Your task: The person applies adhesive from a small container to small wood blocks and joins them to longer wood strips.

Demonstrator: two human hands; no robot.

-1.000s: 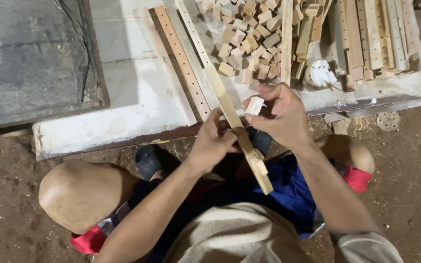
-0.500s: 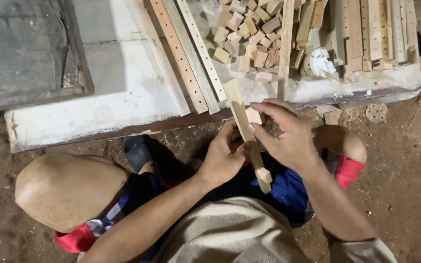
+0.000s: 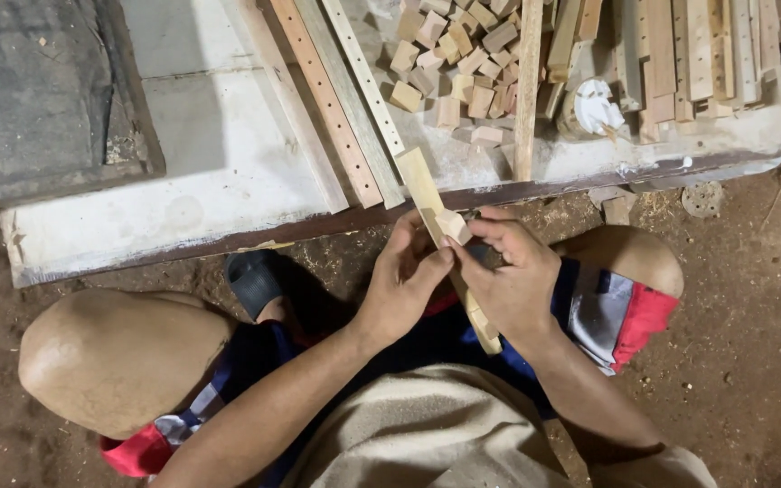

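I sit on the ground with both knees apart. My left hand (image 3: 404, 285) grips a long pale wooden strip (image 3: 422, 188) that runs diagonally from the board's edge down to my lap. My right hand (image 3: 512, 276) holds the same strip from the other side, and its fingertips pinch a small wooden block (image 3: 453, 226) against the strip's upper face. The two hands touch each other around the strip. The strip's lower end pokes out below my right palm.
A white board (image 3: 183, 190) lies on the dirt floor in front of me. On it are long drilled wooden strips (image 3: 336, 99), a heap of small wooden blocks (image 3: 458, 68) and a stack of slats (image 3: 689, 54). A dark slab (image 3: 38, 90) lies at far left.
The strip has been drawn down toward my lap, and my hands have shifted along it. The small block now sits between my fingertips on the strip.
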